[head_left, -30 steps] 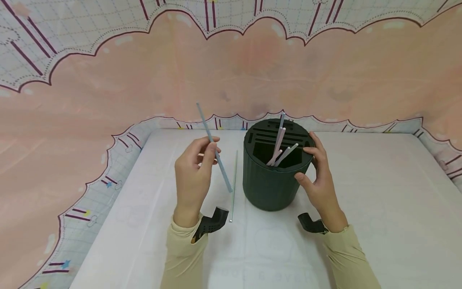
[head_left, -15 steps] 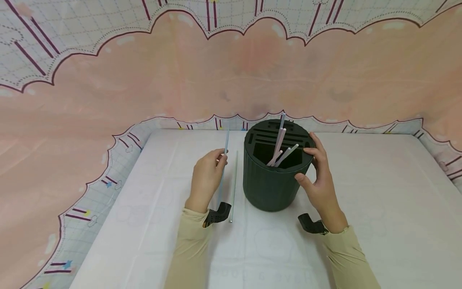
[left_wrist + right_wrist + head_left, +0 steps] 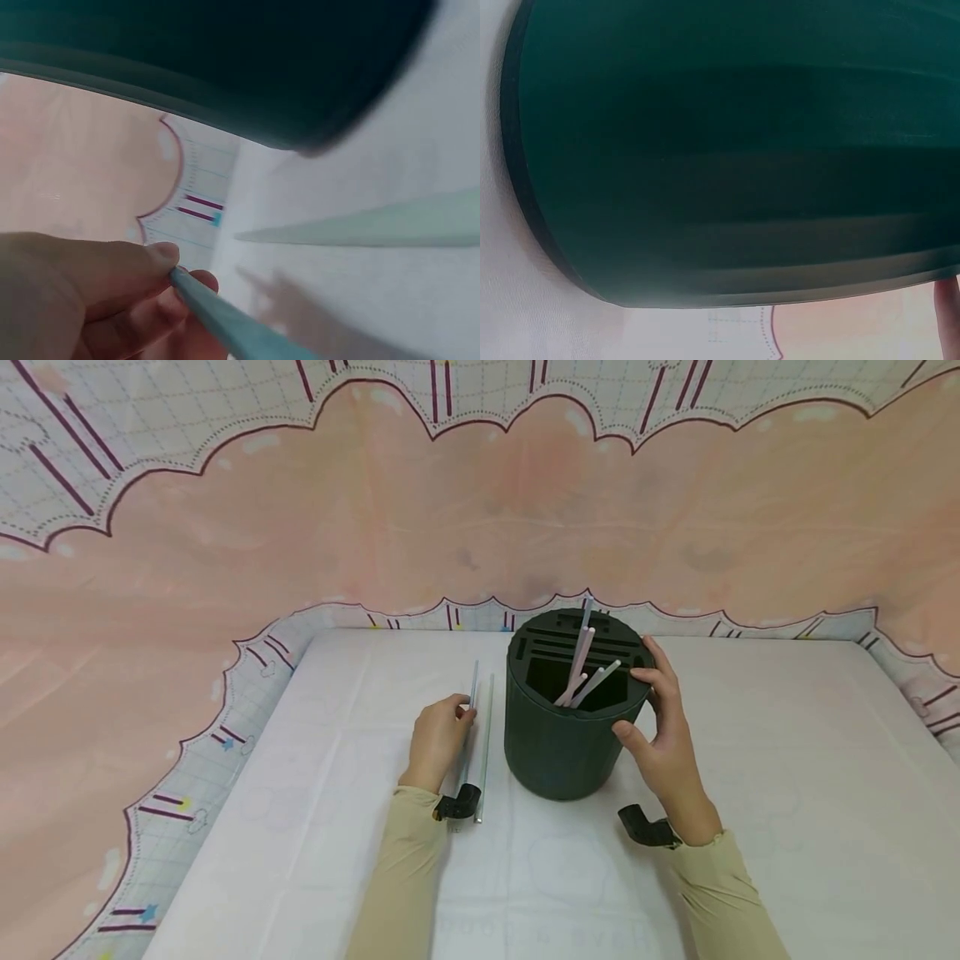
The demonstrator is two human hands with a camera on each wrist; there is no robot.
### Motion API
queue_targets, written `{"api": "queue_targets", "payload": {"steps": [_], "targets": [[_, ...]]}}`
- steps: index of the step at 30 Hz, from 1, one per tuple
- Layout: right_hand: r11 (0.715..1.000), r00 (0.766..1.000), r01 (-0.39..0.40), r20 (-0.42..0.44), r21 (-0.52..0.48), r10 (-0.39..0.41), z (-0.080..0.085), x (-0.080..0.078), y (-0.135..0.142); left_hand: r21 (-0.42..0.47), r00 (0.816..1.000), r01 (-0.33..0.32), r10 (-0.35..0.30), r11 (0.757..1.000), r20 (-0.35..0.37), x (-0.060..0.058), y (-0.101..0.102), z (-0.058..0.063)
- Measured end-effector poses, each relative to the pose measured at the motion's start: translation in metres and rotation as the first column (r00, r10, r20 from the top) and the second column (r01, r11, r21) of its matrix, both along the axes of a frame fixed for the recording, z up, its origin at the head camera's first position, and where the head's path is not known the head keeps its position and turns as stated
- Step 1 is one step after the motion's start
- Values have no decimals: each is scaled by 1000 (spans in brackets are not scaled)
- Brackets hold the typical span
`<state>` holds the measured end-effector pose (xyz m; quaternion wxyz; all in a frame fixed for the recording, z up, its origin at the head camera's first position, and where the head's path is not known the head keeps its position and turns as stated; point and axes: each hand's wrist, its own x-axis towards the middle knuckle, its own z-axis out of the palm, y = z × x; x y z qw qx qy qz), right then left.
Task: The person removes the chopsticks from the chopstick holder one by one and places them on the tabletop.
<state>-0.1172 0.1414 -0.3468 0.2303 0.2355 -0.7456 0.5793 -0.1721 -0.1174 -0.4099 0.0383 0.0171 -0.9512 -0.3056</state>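
My left hand (image 3: 441, 739) pinches a thin blue straw (image 3: 475, 681) between thumb and fingers, low over the white table. In the left wrist view the straw (image 3: 225, 319) runs from the fingertips toward the camera. Just right of it a pale green straw (image 3: 487, 735) lies lengthwise on the table. My right hand (image 3: 667, 743) grips the right side of a dark green round holder (image 3: 558, 756), thumb in front and fingers at the rim. Several pink, white and blue straws (image 3: 581, 656) lean in the holder's open compartment. In the right wrist view the holder's wall (image 3: 727, 187) covers most of the frame.
A white cloth-like surface (image 3: 787, 777) covers the table. Behind and to the left hangs a peach curtain (image 3: 480, 518) with a scalloped, striped border. Narrow slots (image 3: 577, 639) cross the holder's top. Black wrist cameras (image 3: 459, 802) sit at both cuffs.
My left hand has moved right and down, turning the blue straw from tilted to nearly parallel with the green one and lowering it toward the table. The right hand and holder stay put.
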Motion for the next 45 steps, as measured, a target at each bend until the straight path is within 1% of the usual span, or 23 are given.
{"api": "queue_targets", "payload": {"steps": [5, 11, 15, 22, 25, 29, 33, 36, 40, 45], "targets": [[1000, 1000, -2, -11, -1, 2, -1, -2, 0, -4, 1000, -4, 5, 1000, 21, -1, 1, -10], [1000, 1000, -1, -2, 5, 1, 1, -3, 1, -3, 1000, -19, 19, 1000, 25, -3, 2, -17], [1000, 1000, -4, 1, 4, 4, 0, -4, 2, -9, 999, -27, 27, 1000, 34, -4, 2, -19], [1000, 1000, -13, -8, 2, 13, 1, -6, 3, -19, 999, 0, 1, 1000, 45, -5, -1, -19], [1000, 1000, -20, -7, -2, 20, 1, -5, 3, -23, 997, 14, -12, 1000, 78, -5, -3, -18], [1000, 1000, -20, -9, -5, 20, 1, -5, 3, -49, 987, 62, -54, 997, 148, -2, -6, -12], [1000, 1000, -13, -10, -2, 13, 0, -5, 3, -44, 968, 120, -107, 992, 228, 0, -8, -4], [1000, 1000, -13, -8, 0, 13, 1, -5, 4, -33, 953, 168, -154, 985, 261, 2, -9, 4], [1000, 1000, -16, -12, -1, 16, 0, -5, 4, -42, 946, 228, -211, 973, 248, 5, -6, 19], [1000, 1000, -10, -19, 6, 10, 0, -6, 4, -47, 947, 271, -258, 961, 191, 12, 0, 39]]}}
